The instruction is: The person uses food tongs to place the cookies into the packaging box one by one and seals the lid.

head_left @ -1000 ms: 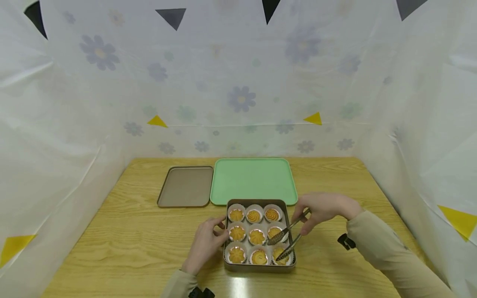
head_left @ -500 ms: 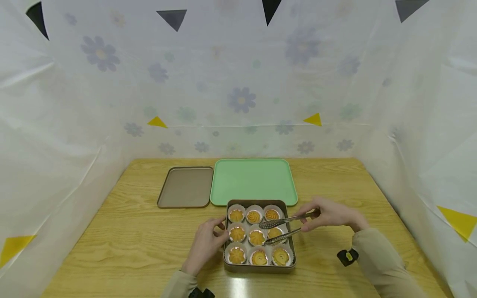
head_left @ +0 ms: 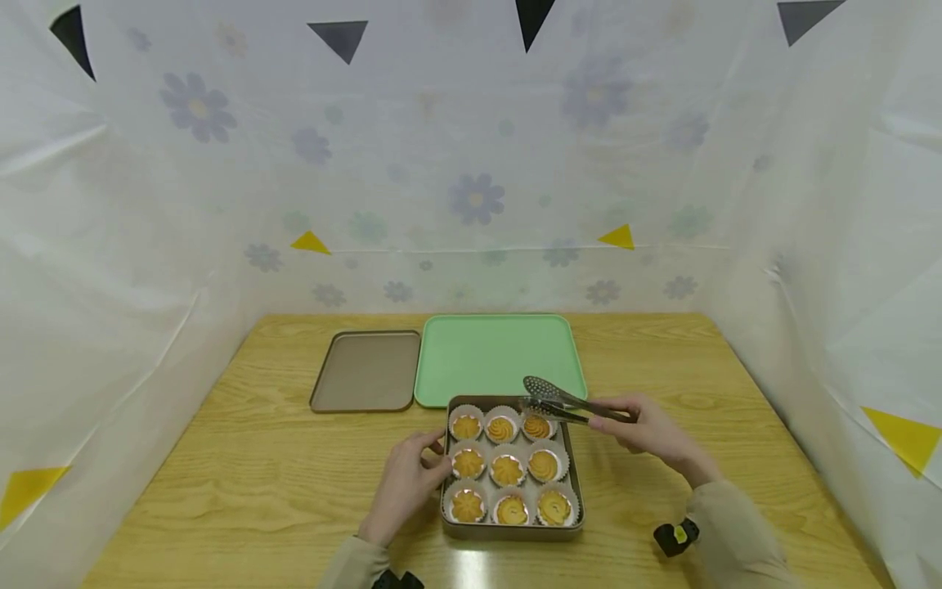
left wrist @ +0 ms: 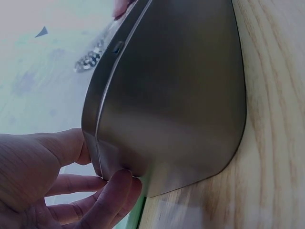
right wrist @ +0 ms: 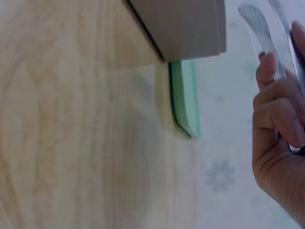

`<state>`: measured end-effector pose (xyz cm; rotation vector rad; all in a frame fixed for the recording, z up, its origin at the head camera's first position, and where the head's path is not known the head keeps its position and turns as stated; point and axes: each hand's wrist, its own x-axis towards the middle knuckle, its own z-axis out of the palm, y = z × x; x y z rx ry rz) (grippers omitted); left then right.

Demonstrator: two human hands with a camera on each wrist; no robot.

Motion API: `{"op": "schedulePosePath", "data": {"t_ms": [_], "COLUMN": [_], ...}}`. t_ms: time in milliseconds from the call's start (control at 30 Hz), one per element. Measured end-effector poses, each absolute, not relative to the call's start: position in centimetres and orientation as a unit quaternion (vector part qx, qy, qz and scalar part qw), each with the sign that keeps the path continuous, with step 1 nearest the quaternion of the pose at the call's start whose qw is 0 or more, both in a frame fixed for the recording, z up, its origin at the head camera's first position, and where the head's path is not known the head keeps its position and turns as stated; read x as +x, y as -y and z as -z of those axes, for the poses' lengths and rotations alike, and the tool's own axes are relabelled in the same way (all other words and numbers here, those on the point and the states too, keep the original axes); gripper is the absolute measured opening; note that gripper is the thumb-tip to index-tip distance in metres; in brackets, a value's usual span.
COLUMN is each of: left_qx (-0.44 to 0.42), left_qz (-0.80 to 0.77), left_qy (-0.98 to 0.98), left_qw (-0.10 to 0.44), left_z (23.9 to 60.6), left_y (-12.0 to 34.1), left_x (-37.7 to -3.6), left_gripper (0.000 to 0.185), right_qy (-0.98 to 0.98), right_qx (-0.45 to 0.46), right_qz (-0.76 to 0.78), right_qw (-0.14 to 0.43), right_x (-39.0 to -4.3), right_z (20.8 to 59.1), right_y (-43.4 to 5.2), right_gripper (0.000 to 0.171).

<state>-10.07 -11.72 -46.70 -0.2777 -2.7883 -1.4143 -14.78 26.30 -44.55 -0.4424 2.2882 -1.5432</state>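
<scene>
A brown metal tin (head_left: 515, 532) holds several piped butter cookies (head_left: 507, 470) in white paper cups, laid out in rows. At its left wall my left hand (head_left: 408, 483) pinches the rim; in the left wrist view the thumb lies over the edge and fingertips (left wrist: 116, 183) touch the outer side. My right hand (head_left: 658, 438) grips metal tongs (head_left: 589, 406) with perforated heads. Those heads hang apart above the tin's back right corner, over the far right cookie and the back rim, with no cookie seen between them. The right wrist view shows fingers curled round the tongs' arms (right wrist: 259, 24).
Behind the tin lies a light green tray (head_left: 500, 352). To that tray's left is a flat brown lid-like tray (head_left: 371, 372). All rest on a wooden table (head_left: 294, 474), with white flowered sheeting (head_left: 471, 164) around the back and sides.
The tongs have risen from the right-hand cookies to the tin's back right corner, their heads swinging away from me. The right hand has shifted right and its wrist has turned. The left hand stays put.
</scene>
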Motion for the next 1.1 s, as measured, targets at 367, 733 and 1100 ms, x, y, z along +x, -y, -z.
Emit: {"op": "schedulePosePath", "data": {"t_ms": [367, 733, 1100], "left_qx": [-0.09, -0.092, -0.088], "left_qz": [0.45, 0.444, 0.443], "left_qy": [0.889, 0.891, 0.892], "left_qw": [0.003, 0.006, 0.008], "left_z": [46.7, 46.8, 47.0], "left_y": [11.7, 11.7, 11.7], "left_x": [-10.0, -10.0, -10.1], "left_gripper": [0.051, 0.05, 0.05], "right_qy": [-0.817, -0.856, -0.864], "right_qx": [-0.003, 0.033, 0.065], "right_qz": [0.576, 0.515, 0.498], "right_qw": [0.021, -0.019, 0.01], "right_x": [-15.1, -15.5, -15.8], "right_z": [46.2, 47.4, 47.9], "right_y": [-26.1, -26.6, -27.1], "right_gripper": [0.065, 0.04, 0.03]}}
